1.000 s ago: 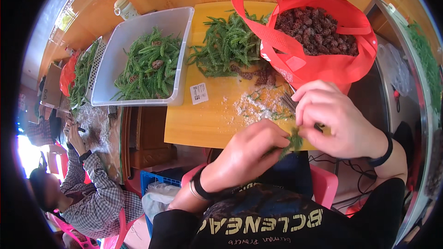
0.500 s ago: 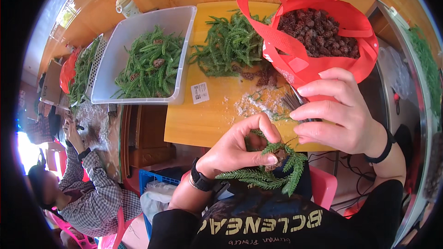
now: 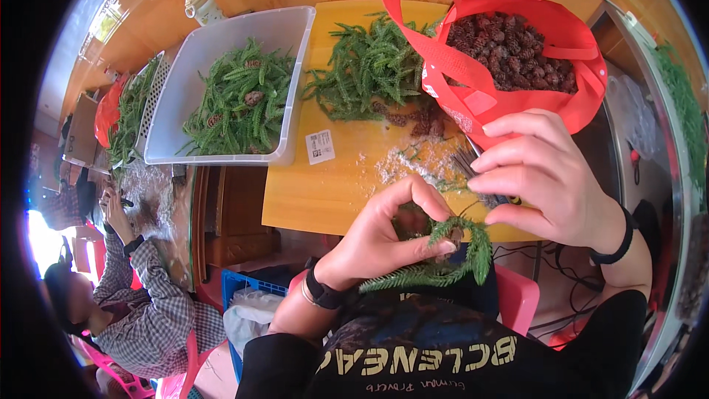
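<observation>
Green sprig [image 3: 480, 251] sits in front of the torso, nearer than the front edge of the surface [image 3: 325, 203], bent around what looks like a brown cone [image 3: 456, 236]. Left hand [image 3: 380, 240]: thumb and forefinger pinched on it, other fingers mostly hidden. Likely weak point — only a pinch, so a slack thumb could let it twist or drop into the lap; squeezing too hard could strip needles.

Right hand [image 3: 550, 177]: fingers spread, half curled, no hold visible, just beside the sprig. Thin dark sticks [image 3: 464, 159] and a black-and-yellow tool [image 3: 509, 199] lie by its fingertips; a careless sweep could scatter the sticks.

Farther: white crumbs [image 3: 399, 168], then a green pile [image 3: 369, 66]. Red bag [image 3: 480, 107] of cones stands close beyond the right hand — a knuckle bump might spill some.
</observation>
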Motion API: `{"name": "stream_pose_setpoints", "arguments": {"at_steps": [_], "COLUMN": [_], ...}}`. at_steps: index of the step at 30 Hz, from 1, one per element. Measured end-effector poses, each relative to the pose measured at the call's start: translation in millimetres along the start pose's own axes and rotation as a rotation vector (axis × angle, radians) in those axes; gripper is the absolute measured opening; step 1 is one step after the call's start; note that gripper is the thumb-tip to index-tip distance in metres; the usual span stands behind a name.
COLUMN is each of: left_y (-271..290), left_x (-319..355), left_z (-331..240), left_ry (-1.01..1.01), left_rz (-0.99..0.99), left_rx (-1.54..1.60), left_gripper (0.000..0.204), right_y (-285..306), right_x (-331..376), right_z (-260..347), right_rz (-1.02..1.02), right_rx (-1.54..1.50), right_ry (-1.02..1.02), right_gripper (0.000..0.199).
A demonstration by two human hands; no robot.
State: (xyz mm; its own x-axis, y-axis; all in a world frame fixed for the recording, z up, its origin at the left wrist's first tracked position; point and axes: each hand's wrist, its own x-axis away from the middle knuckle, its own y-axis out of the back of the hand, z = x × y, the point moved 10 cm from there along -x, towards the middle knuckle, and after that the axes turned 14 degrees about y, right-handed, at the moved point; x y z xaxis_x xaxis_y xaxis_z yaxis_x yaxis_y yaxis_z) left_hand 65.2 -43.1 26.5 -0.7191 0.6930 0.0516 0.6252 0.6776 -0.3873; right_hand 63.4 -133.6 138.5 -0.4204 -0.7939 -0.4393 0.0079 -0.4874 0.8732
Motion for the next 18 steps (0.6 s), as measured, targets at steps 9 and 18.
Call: {"name": "stream_pose_setpoints", "arguments": {"at_steps": [9,18], "left_y": [-6.1,-39.5], "left_x": [-0.3,17.9], "left_z": [15.7,-40.3], "left_ry": [0.206,-0.526], "left_rz": [0.126,-0.261], "left_rx": [0.219,-1.055], "left_gripper": [0.031,0.023], "right_y": [0.4,-21.0], "right_x": [-2.9,13.3], "right_z": [25.1,-22.1], "right_rz": [0.013,0.154], "right_rx": [0.137,-0.116], "right_ry": [0.283,-0.165], "right_gripper": [0.015,0.018]}}
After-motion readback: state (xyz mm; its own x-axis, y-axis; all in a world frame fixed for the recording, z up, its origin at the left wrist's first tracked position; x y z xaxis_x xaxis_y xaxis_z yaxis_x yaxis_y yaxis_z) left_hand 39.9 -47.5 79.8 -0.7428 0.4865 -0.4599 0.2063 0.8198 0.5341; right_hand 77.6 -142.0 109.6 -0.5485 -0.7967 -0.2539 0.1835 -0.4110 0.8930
